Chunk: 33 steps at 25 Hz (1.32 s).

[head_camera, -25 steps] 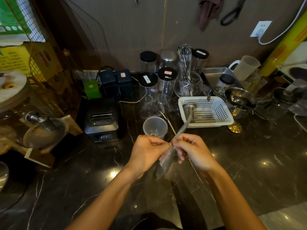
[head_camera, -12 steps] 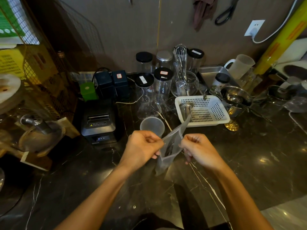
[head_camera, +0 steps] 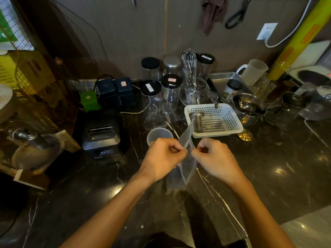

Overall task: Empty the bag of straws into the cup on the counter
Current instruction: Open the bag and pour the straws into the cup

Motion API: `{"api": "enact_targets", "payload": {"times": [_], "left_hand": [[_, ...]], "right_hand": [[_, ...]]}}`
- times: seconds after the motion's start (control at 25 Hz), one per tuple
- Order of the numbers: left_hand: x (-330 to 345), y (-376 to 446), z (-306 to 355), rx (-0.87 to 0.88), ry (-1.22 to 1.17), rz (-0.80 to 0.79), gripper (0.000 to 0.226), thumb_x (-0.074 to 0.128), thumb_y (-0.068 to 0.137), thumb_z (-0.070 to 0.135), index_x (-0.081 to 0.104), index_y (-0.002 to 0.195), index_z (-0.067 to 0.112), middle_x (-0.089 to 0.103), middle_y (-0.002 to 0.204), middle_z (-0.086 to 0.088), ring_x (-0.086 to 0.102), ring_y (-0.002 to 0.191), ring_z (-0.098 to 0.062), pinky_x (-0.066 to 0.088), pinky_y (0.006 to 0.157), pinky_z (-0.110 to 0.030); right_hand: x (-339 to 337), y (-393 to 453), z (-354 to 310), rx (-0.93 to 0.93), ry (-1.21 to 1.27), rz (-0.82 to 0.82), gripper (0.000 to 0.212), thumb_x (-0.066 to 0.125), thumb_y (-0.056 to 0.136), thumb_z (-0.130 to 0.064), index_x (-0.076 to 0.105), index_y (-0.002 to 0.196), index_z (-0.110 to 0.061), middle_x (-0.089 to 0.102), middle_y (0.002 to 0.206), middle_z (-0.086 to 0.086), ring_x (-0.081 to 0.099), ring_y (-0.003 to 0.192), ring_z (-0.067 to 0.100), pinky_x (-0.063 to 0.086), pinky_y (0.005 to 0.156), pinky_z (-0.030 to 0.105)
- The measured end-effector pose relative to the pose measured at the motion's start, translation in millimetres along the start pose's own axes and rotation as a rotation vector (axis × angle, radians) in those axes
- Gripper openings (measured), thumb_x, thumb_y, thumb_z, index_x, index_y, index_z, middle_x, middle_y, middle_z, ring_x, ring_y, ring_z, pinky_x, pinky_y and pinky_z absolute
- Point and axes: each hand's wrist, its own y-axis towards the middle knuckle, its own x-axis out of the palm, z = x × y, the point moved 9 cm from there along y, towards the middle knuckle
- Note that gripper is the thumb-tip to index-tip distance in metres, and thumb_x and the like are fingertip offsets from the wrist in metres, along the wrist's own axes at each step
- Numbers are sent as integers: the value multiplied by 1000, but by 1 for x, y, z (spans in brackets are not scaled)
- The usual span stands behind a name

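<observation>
A clear plastic bag (head_camera: 185, 169) hangs in the air between my hands, its long top end pointing up toward the white basket. My left hand (head_camera: 161, 158) pinches one side of the bag near its upper part. My right hand (head_camera: 215, 158) pinches the other side, fingertips almost meeting the left ones. I cannot make out any straws inside the bag. A translucent plastic cup (head_camera: 158, 136) stands upright on the dark marble counter (head_camera: 277, 176) just beyond my left hand, partly hidden by its knuckles.
A white perforated basket (head_camera: 231, 122) holding a metal strainer sits right of the cup. Glass jars with black lids (head_camera: 151, 88), a whisk and glassware crowd the back. A black receipt printer (head_camera: 102, 133) stands to the left, metal bowls (head_camera: 250, 104) to the right.
My hands have drawn closer together on the bag, pressing its sides nearly flat. The camera view has shifted slightly.
</observation>
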Motion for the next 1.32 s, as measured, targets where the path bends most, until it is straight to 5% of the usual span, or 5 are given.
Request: {"api": "enact_targets", "payload": {"times": [0.16,0.44,0.68,1.0,1.32], "left_hand": [[0,0,7,42,74,78,17,72,92,18,76,76,17,73,65,-1,71,61,-12,61,65,-31],[-56,-9,-33,-94,103,343,20,69,87,26,66,71,16,70,62,-7,72,62,-26,62,63,-50],[-52,-4,-30,-104,245,204,33,70,77,45,65,108,35,66,85,8,69,76,-15,62,75,-45],[-39,10,-16,-58,304,207,21,69,93,37,68,74,28,68,62,6,66,61,-8,61,70,-38],[-74,4,-45,-63,95,331,6,73,93,27,73,87,28,73,74,4,72,70,-12,64,69,-47]], "right_hand": [[-5,1,-22,-129,-115,97,30,66,95,-31,62,67,-21,63,61,-4,61,58,9,41,55,30],[-38,4,10,19,-102,131,26,67,96,-25,65,71,-24,68,70,-1,67,67,15,51,58,34],[-35,9,8,-28,-105,100,30,70,94,-26,63,65,-20,67,68,4,66,66,19,53,62,40],[-28,16,-3,-24,-170,95,33,64,99,-40,68,72,-22,66,65,-1,63,60,13,48,54,33],[-38,13,21,16,-10,121,31,64,98,-29,68,70,-18,71,77,6,71,72,24,64,69,53]]}}
